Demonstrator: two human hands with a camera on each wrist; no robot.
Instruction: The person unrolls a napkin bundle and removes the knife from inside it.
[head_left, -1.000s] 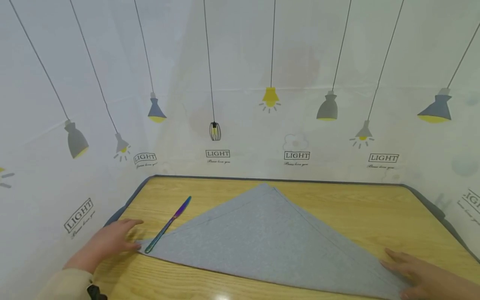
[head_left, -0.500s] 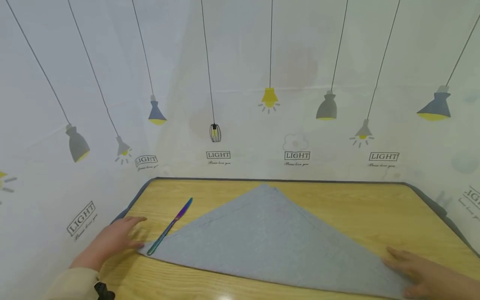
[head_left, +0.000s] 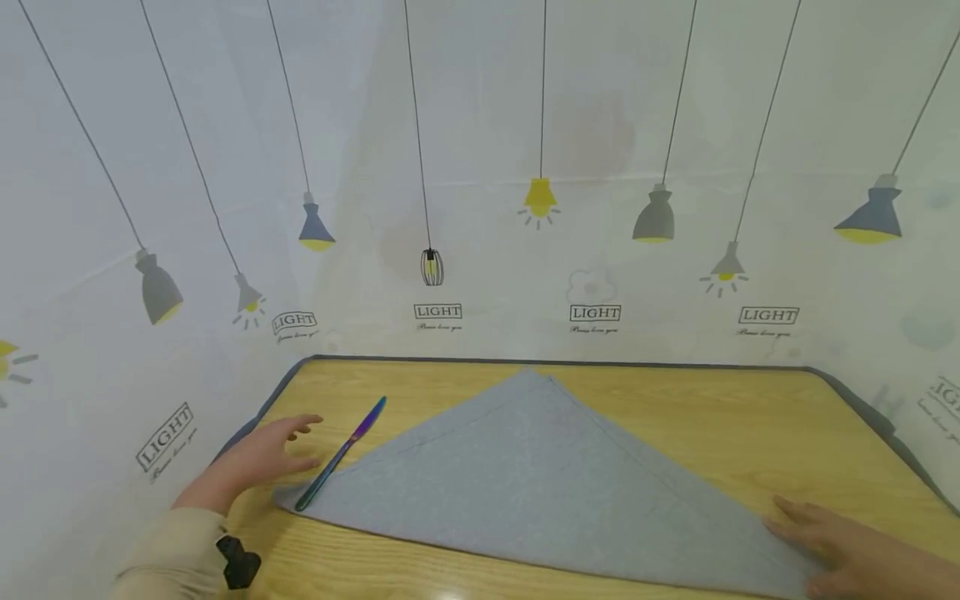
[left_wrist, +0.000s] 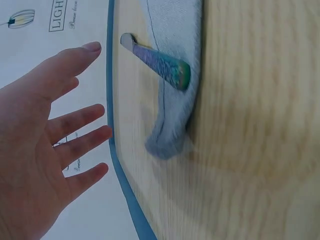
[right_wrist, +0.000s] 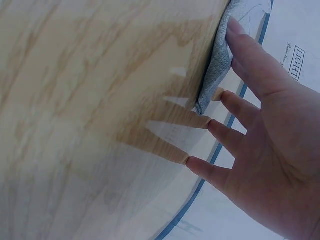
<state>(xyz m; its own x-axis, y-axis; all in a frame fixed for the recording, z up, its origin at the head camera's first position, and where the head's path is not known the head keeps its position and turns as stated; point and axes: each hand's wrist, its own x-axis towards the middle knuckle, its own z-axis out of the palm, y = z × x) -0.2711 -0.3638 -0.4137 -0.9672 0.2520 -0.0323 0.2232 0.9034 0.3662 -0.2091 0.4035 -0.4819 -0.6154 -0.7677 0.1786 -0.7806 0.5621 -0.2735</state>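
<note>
A grey cloth [head_left: 525, 483], folded into a triangle, lies flat with its peak pointing to the back of the table. Across its left corner rests a table knife [head_left: 341, 456] with an iridescent blue-purple blade and a teal handle [left_wrist: 172, 70]. My left hand [head_left: 262, 454] hovers just left of the knife, fingers spread and touching nothing; the left wrist view shows the palm [left_wrist: 30, 145] apart from the cloth. My right hand [head_left: 855, 550] rests at the cloth's right corner, thumb on the fabric [right_wrist: 217, 65] and the other fingertips on the table, fingers extended.
The light wood table [head_left: 675, 417] has a dark blue edge strip [head_left: 450, 359] along its back and sides. White sheeting [head_left: 487, 125] printed with lamps stands behind and on both sides. A black strap piece [head_left: 238, 562] sits at my left cuff.
My left hand has come off the cloth's left corner and moved up and right, closer to the knife. The right hand, cloth and knife stay put.
</note>
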